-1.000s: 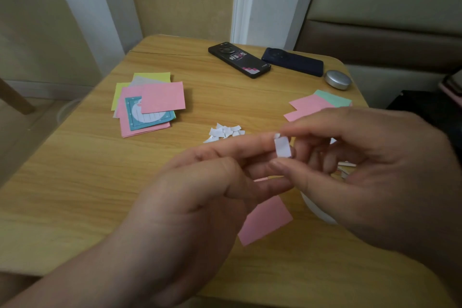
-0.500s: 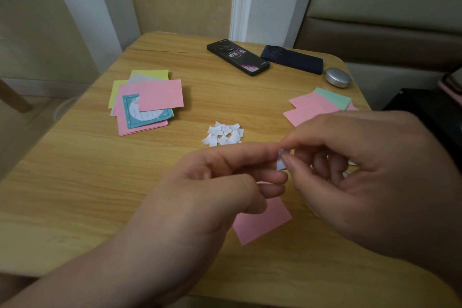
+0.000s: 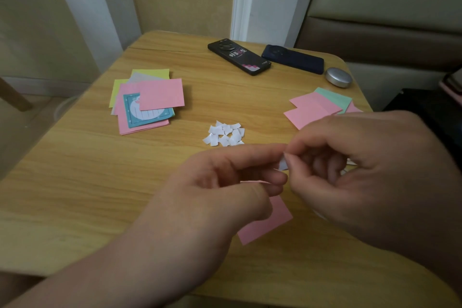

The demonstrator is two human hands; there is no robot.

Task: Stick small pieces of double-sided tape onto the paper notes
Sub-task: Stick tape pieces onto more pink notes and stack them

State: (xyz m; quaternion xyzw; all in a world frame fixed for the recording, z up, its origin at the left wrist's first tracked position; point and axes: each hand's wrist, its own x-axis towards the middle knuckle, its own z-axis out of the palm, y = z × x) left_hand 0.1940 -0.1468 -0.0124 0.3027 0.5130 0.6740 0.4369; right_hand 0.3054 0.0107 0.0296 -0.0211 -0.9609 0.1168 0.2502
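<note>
Both hands meet above the table's middle. My left hand [image 3: 220, 182] and my right hand [image 3: 362, 172] pinch one small white piece of tape [image 3: 283, 164] between their fingertips; only a sliver of it shows. Under my hands lies a pink note [image 3: 270, 222] on the wooden table [image 3: 75, 182], partly covered. A heap of small white paper bits [image 3: 225, 134] lies just beyond my fingers. A stack of pink, yellow and teal notes [image 3: 147, 101] sits at the left, and pink and green notes [image 3: 317, 106] lie at the right.
Two dark phones lie at the table's far edge, one black [image 3: 238, 56] and one navy [image 3: 292, 59], with a small round silver tin [image 3: 338, 77] to their right. A padded seat stands beyond the right edge, a wall and white door frame behind.
The tape piece stood up plainly between my fingertips a second ago. My hands have since dropped lower and my fingertips have closed over most of it.
</note>
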